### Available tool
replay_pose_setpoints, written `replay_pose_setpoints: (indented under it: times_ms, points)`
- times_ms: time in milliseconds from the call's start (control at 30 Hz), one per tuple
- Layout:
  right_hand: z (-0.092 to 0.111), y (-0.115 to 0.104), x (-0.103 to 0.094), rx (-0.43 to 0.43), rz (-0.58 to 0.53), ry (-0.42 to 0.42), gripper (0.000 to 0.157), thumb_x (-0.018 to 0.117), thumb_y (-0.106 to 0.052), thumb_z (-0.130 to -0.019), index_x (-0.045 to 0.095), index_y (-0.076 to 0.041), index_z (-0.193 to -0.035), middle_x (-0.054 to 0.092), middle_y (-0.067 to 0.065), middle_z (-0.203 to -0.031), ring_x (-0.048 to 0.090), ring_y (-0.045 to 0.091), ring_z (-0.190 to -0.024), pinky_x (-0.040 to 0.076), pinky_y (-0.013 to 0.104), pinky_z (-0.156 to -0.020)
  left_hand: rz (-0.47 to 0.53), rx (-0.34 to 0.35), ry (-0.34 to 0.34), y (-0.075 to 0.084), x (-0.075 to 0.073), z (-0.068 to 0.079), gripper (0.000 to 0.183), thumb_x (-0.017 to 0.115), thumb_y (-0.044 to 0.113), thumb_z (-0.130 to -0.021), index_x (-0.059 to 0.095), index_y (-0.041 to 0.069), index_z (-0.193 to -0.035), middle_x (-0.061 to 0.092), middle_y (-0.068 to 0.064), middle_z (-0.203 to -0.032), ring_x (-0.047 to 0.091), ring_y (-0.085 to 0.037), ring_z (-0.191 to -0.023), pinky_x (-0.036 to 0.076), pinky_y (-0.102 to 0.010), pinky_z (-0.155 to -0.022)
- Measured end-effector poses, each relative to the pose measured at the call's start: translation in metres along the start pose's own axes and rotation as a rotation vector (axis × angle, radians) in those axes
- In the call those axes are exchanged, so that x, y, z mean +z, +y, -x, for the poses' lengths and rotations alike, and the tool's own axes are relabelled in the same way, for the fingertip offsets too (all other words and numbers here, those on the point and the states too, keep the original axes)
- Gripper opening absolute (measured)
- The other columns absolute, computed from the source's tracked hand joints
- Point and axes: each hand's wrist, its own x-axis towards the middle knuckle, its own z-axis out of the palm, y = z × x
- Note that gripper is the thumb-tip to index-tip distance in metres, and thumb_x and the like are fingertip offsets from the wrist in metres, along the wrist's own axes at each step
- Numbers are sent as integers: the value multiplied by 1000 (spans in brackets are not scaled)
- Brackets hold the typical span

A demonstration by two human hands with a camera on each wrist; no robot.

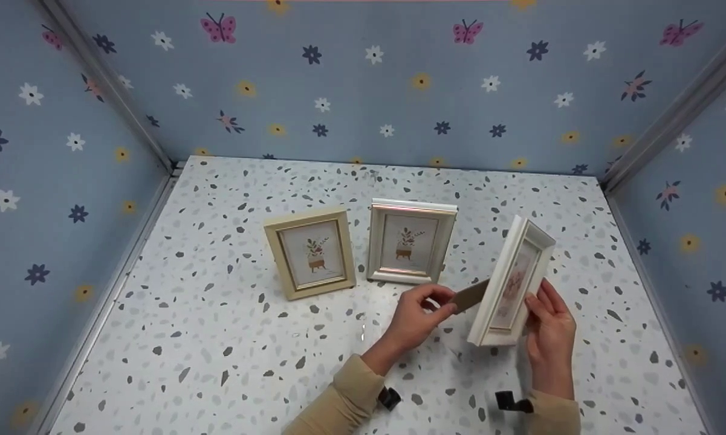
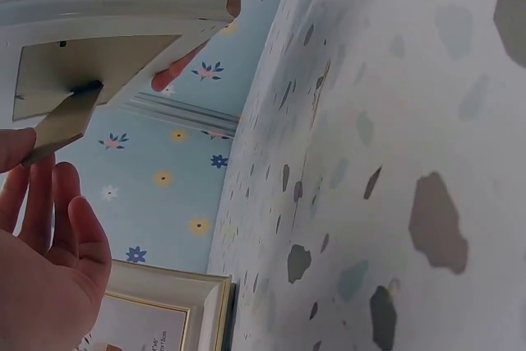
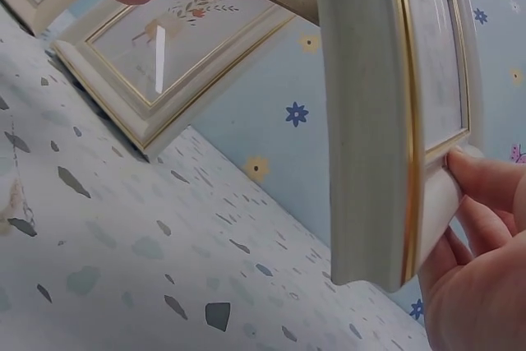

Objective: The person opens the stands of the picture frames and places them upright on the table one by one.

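A white picture frame (image 1: 488,308) with a gold inner edge is held up at the right, turned so its side faces left. My right hand (image 1: 550,326) grips its right edge, thumb on the front and fingers behind. Out of the frame's back sticks a brown stand leg (image 1: 471,296), swung away from the backing board (image 2: 123,59). My left hand (image 1: 416,317) pinches the free end of this leg between thumb and fingers. In the left wrist view the leg's hinge shows as a dark spot near the middle of the backing.
Two more picture frames stand upright on the speckled table (image 1: 230,356): a cream one (image 1: 284,266) at the left and a silvery white one (image 1: 375,241) in the middle, close behind my left hand. Blue flowered panels (image 1: 363,78) enclose the table at the back and both sides.
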Motion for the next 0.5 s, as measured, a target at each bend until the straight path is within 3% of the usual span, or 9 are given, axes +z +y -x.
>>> replay_pose_setpoints:
  times_ms: [233,500]
  points:
    - [0,0,-2,27,-20,-25,40,65,22,-84,75,-4,-112,73,11,-109,70,19,-102,57,30,-82,-8,-11,27,-3,-4,0,13,73,15,-92,73,11,-104,69,-2,-96,63,-10,-88,54,-30,-73]
    - [2,3,-4,51,-82,-135,41,57,26,-86,74,0,-112,72,15,-112,69,21,-104,56,32,-86,-3,-19,93,-4,-7,-1,14,71,17,-94,73,11,-107,67,0,-99,62,-13,-92,54,-40,-75]
